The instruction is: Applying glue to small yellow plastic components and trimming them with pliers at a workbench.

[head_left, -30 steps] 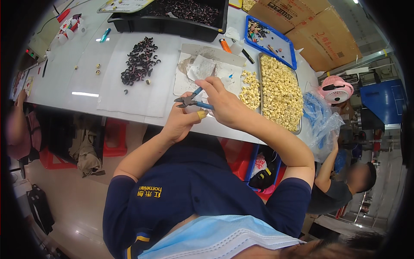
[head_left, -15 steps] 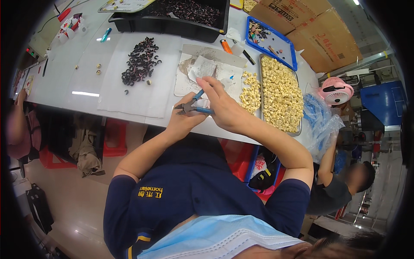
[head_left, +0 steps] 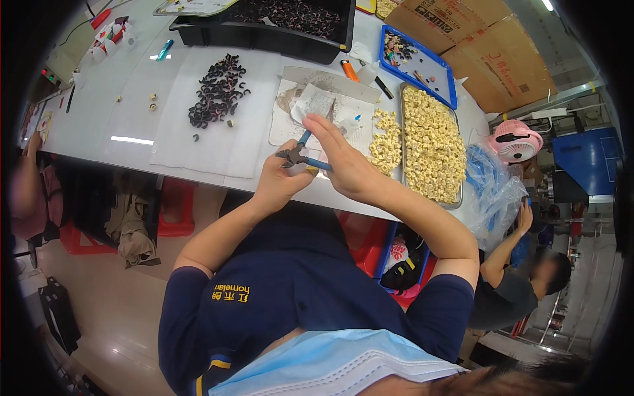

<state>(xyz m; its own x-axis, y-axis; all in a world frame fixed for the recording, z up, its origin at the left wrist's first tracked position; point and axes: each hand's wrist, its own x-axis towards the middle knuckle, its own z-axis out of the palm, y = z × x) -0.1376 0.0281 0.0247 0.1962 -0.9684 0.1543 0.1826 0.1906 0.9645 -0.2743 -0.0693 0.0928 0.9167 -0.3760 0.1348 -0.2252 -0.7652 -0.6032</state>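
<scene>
Blue-handled pliers (head_left: 290,156) are in my right hand (head_left: 350,164), with the handles spread and the fingers stretched along the upper handle. The metal head points left, over my left hand (head_left: 277,182). The left fingers are closed right at the jaws; whatever they pinch is too small and covered to name. Beyond both hands lies a white paper-lined tray (head_left: 362,99) with a scrap of paper (head_left: 310,105) on it. Small cream-yellow pieces (head_left: 386,146) are heaped to the right of my right hand, and a pile of black curved pieces (head_left: 218,92) rests on a white sheet at left.
A metal tray (head_left: 404,173) full of cream-yellow pieces stands at right, a blue tray (head_left: 453,91) behind it. At the back is a black bin (head_left: 257,45). An orange lighter (head_left: 349,70) lies near the paper-lined tray. A co-worker's hand (head_left: 524,218) is beside a clear plastic bag (head_left: 492,191).
The pliers have turned slightly in my right hand and their head has shifted a little right and up. At right, the co-worker's hand has come into view by the plastic bag.
</scene>
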